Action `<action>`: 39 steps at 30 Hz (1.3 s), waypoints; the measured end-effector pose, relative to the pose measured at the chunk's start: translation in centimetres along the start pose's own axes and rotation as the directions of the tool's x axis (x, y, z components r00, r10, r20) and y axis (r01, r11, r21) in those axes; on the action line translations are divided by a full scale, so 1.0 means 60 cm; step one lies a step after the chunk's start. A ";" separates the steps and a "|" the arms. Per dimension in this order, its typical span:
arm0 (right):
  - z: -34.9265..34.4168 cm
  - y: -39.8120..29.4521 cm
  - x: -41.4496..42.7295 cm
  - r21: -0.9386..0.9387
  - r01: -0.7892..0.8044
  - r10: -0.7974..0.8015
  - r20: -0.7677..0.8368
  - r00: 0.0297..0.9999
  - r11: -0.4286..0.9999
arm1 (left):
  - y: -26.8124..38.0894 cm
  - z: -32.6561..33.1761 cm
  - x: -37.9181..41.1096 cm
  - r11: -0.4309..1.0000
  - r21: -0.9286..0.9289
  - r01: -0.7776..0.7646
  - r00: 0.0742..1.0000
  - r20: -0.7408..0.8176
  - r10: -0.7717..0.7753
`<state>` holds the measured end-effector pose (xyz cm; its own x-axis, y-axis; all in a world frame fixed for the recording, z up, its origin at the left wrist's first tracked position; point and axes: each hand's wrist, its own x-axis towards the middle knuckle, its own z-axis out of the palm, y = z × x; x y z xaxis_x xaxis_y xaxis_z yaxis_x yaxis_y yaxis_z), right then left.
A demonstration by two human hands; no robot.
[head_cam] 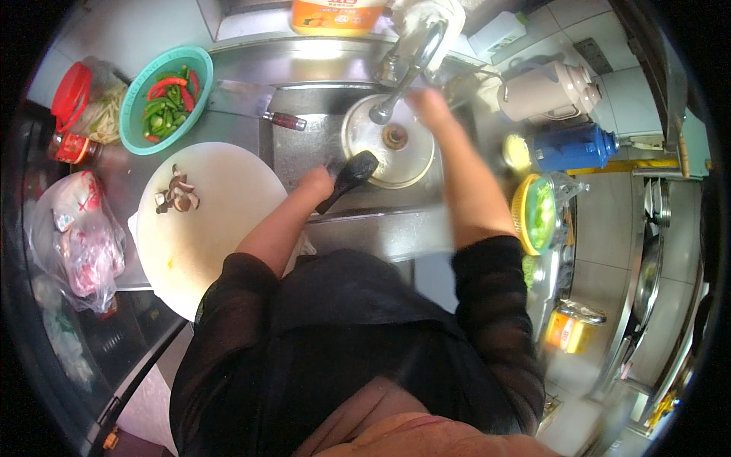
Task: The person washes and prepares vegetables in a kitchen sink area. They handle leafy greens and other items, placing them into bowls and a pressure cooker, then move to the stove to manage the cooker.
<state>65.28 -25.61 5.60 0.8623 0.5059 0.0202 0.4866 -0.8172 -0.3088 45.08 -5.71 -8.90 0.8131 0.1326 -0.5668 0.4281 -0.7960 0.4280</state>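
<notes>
My left hand [317, 183] is closed around the handle of a black ladle or scoop [358, 166], whose head lies over the near left edge of a round, pale lid [371, 137] in the steel sink. A brown knob sits at the middle of the lid. Blurred, my right hand [429, 105] is beside the curved metal faucet [394, 103]; whether it touches the faucet, and how its fingers are set, cannot be made out. Cut mushroom pieces [180, 194] lie on the round white cutting board [223, 228], left of my left hand.
A cleaver [245, 101] lies at the sink's left edge, its handle over the basin. Left are a teal basket [129, 123] of peppers, a red-lidded jar [71, 94] and bagged meat [85, 245]. Thermoses [542, 91], a blue container [574, 147] and a yellow basket [517, 214] stand right.
</notes>
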 end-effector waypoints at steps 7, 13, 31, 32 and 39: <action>-0.002 0.003 0.049 -0.118 -0.069 0.075 0.051 0.996 0.991 | -0.009 0.006 0.004 0.999 -0.040 0.016 1.000 0.012 -0.016; 0.007 0.019 0.054 -0.140 -0.026 0.035 0.063 0.997 0.990 | -0.003 -0.006 -0.005 0.998 -0.053 -0.028 0.999 0.026 0.029; 0.063 -0.021 -0.110 0.320 -0.323 0.319 0.066 0.945 0.891 | -0.018 -0.005 0.028 0.981 -0.167 -0.095 0.981 0.151 0.121; 0.104 -0.042 -0.168 0.394 -0.357 0.402 -0.036 0.915 0.847 | -0.012 -0.007 0.033 0.967 -0.246 -0.068 0.966 0.228 0.126; 0.198 -0.180 -0.309 0.806 -0.492 0.308 0.585 0.751 -0.329 | 0.048 0.000 0.006 0.701 -0.695 0.156 0.909 0.380 0.174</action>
<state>42.34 -22.89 -2.74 0.7155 0.2897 -0.6358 -0.6974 0.2426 -0.6743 46.60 -7.95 -7.89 0.6636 -0.2422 -0.7078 0.7016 -0.1268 0.7012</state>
